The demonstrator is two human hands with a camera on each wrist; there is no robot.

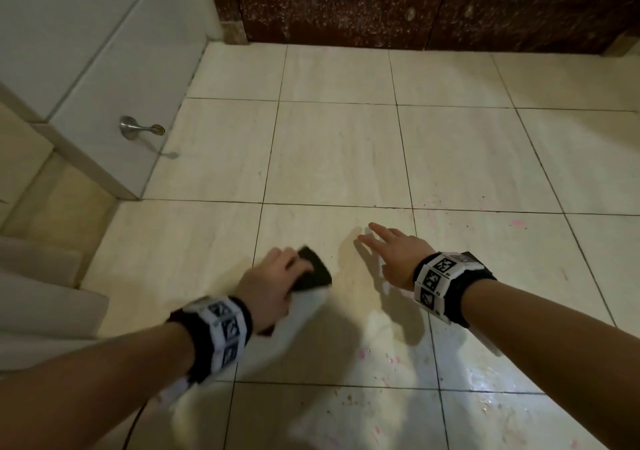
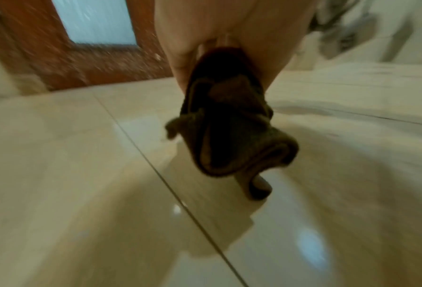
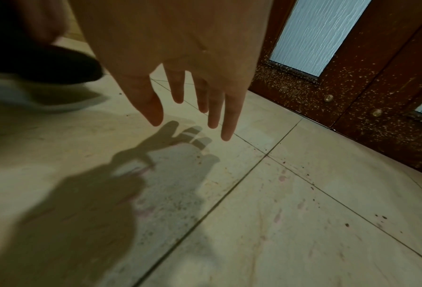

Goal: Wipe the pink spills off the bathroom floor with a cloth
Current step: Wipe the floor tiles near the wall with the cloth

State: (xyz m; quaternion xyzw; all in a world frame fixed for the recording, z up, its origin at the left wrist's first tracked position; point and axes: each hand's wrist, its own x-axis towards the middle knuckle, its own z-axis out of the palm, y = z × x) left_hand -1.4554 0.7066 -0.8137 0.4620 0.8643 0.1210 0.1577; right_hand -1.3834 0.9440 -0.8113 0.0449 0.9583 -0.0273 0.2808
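We hold the cloth (image 1: pixel 311 271) in our left hand (image 1: pixel 268 285), fingers curled round its upper part; the dark, crumpled rest of it sticks out past the fingertips. In the left wrist view the cloth (image 2: pixel 232 124) hangs in folds below the grip, its lower edge just above the glossy floor (image 2: pixel 82 174); whether it touches the tile we cannot tell, since that view is blurred.

Our right hand (image 1: pixel 391 253) holds nothing. Its fingers (image 3: pixel 228 116) are straight and spread, pointing down and away from us, apart from the floor (image 3: pixel 303 194), with their shadow on the tile just beneath. The two hands are near each other but not touching, the cloth lying between them on the left hand's side.

Pink spills (image 1: pixel 365 352) lie on the floor (image 1: pixel 339 151) nearer to us than the cloth, below and to the right of the grip. More pink marks (image 1: pixel 516 223) sit to the right of our right hand, beyond the wrist. In the right wrist view faint pinkish smears (image 3: pixel 282 177) show on the tile past the fingertips, toward the door (image 3: pixel 367 93).

Ahead of both hands stands that dark, speckled door (image 1: pixel 381 6) with frosted panes. To the left of the cloth hand a white wall (image 1: pixel 86 68) carries a metal doorstop (image 1: pixel 138 127).
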